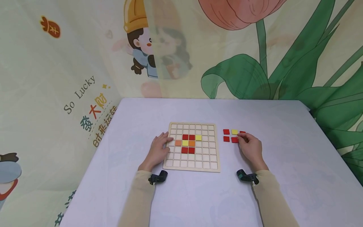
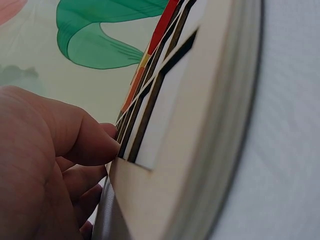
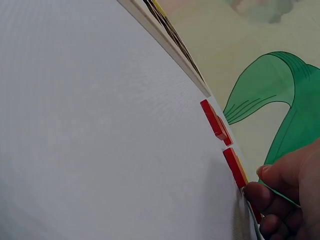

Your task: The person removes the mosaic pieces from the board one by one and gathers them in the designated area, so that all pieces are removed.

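Observation:
A wooden grid board (image 1: 167, 166) lies on the table with red, yellow and orange square tiles in some of its cells. My left hand (image 1: 158, 149) rests at the board's left edge, index finger reaching over the rim; in the left wrist view its thumb (image 2: 95, 142) touches the frame. To the right of the board, my right hand (image 1: 250, 148) is low over two rows of loose tiles. Its fingertips are right beside a red tile (image 1: 234, 140) and a yellow tile (image 1: 234, 131). A gap shows between thumb and index finger in the right wrist view. Another red tile (image 1: 242, 132) is partly hidden behind this hand.
Two more red tiles, one at the back (image 1: 226, 131) and one in front (image 1: 226, 139), lie between the board and the right hand. A white cloth covers the table (image 1: 195, 198). Printed curtains (image 1: 175, 88) hang behind and on the left.

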Available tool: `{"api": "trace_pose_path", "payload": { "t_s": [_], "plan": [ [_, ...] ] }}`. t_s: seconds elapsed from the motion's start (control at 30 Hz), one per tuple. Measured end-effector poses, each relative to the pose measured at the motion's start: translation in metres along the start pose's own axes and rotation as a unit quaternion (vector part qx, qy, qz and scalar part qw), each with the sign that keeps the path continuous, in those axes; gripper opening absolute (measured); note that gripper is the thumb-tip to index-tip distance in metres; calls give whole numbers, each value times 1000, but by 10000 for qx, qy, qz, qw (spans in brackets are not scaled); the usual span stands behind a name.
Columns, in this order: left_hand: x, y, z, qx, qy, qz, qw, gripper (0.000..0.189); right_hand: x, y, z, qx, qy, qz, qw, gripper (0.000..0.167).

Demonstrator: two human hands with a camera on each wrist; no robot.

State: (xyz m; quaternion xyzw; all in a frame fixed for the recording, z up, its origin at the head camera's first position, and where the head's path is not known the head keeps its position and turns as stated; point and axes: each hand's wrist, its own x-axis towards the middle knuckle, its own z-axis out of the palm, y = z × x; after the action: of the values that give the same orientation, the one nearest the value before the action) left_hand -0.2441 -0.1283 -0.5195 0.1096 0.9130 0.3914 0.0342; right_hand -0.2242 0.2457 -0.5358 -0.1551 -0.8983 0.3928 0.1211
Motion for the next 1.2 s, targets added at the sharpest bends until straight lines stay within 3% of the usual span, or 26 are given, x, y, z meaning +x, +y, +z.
{"api": "trace_pose_path", "payload": {
  "t_s": [0.43,0.8,1.0,1.2],
  "plan": [
    [3,3,-3,22,-22,-20,10000,44,-5,-4,-4,162,80,63,9998,28],
    [4,5,-4,68,-95,-10,9999,43,-14,-6,-3,626,428,126,9970,27],
    [0,3,-3,-52,-68,-58,9999,43,-26,-17,7,868,379,-465,9944,22],
    [-3,0,-1,-28,15,-16,10000,43,-40,-40,24,1255,-98,-1234,9843,15]
  ]
}}
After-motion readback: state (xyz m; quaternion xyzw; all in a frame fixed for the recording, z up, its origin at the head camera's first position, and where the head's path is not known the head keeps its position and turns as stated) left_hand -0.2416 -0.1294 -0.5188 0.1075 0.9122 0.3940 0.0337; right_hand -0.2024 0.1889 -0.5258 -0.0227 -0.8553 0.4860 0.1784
